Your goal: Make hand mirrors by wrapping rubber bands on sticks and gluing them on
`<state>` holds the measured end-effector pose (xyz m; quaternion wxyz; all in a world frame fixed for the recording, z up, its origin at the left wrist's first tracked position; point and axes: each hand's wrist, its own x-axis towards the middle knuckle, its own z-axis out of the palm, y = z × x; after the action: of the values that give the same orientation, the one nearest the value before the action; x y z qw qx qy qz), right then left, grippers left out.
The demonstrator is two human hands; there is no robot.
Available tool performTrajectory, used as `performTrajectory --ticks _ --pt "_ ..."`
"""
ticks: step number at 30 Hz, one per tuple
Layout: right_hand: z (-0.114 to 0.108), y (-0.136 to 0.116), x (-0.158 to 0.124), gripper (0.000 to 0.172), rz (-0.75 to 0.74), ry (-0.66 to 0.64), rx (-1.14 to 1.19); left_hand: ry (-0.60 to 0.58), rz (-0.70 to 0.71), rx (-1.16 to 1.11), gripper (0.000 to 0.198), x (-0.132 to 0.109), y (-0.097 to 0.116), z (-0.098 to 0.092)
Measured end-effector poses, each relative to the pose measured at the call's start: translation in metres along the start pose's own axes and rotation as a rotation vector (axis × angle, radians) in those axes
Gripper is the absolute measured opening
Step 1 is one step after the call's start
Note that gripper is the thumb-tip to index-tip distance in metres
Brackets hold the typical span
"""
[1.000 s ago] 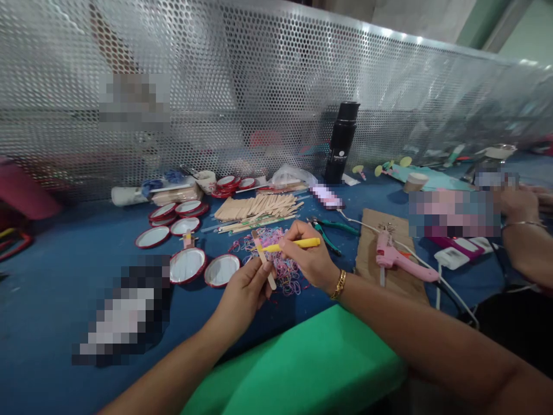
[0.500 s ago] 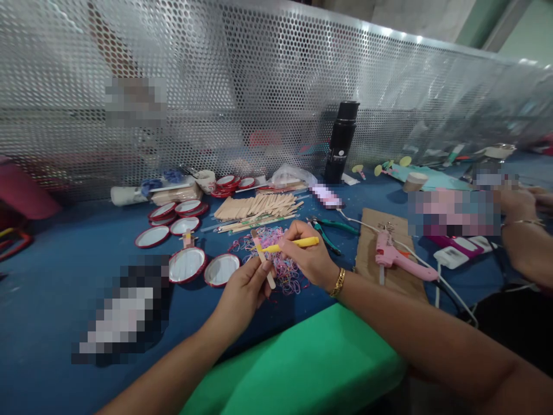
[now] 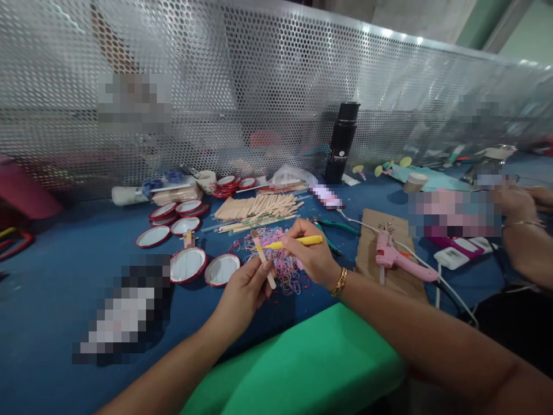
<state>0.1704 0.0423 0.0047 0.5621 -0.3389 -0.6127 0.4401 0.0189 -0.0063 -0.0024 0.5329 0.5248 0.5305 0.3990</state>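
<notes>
My left hand point(image 3: 246, 281) pinches the lower part of a wooden craft stick point(image 3: 261, 255), which is brown at its top end and paler pinkish below. A yellow marker point(image 3: 298, 242) is gripped in the closed fingers of my right hand point(image 3: 314, 260), a gold bracelet at the wrist. Its tip points left, close beside the stick; whether it touches cannot be made out. Under and behind both hands spreads a pile of colourful rubber bands point(image 3: 290, 276). Red-rimmed round lids point(image 3: 222, 270) lie left of my left hand, one with a small decorated stick piece point(image 3: 188, 237) at its edge.
Behind the hands lie a heap of craft sticks point(image 3: 254, 206), green-handled pliers point(image 3: 332, 242) and a black bottle point(image 3: 342, 144). A pink glue gun point(image 3: 401, 262) rests on cardboard point(image 3: 365, 248) at right, its cord trailing. Another person's hands point(image 3: 518, 207) are at far right.
My right hand and the yellow marker have shifted slightly right and up, the tip drawing back a little from the stick. My left hand and the stick stay nearly in place.
</notes>
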Motion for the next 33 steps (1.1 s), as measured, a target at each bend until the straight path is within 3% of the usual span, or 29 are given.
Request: performTrajectory --ticks 33 --pt "0.0020 -0.0006 -0.0005 0.020 -0.002 -0.055 0.005 -0.004 -0.001 -0.001 0.039 -0.0022 0.0013 0.0004"
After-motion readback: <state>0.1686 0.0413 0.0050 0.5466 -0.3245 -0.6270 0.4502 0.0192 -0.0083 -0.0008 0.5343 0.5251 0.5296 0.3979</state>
